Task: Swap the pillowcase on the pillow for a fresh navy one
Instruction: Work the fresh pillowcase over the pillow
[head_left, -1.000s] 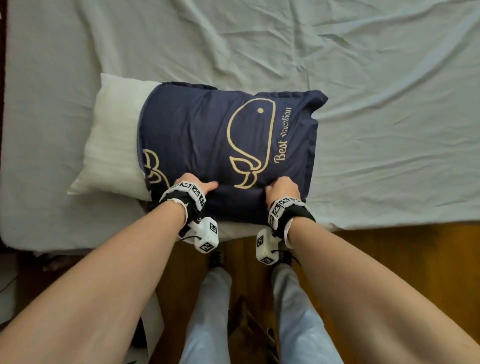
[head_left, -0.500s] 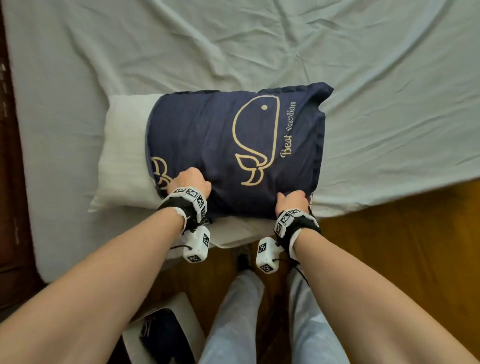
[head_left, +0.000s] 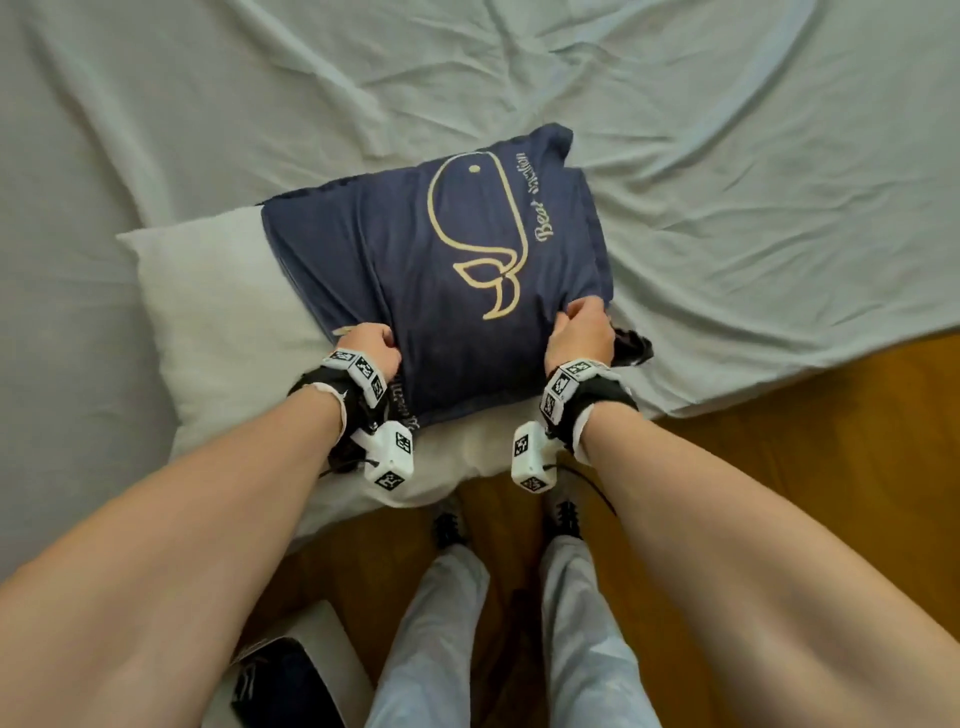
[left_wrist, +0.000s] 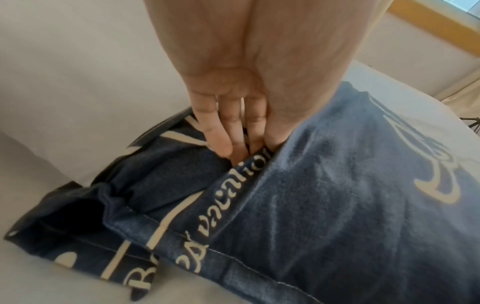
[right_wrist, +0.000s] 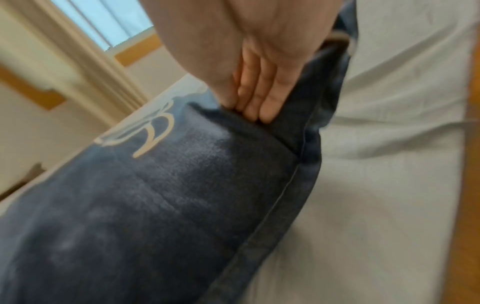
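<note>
Navy pillowcase (head_left: 436, 291), lying slantwise along the bed's (head_left: 727, 156) near edge, half-sheathing the pillow (head_left: 218, 312), being gripped between left hand (head_left: 371, 345) and right hand (head_left: 582, 335).

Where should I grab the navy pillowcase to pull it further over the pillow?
Grip the navy pillowcase at its bunched open hem, coming from the left, where the white pillow is uncovered. The left hand already grips there; the right hand pinches the near corner.
</note>
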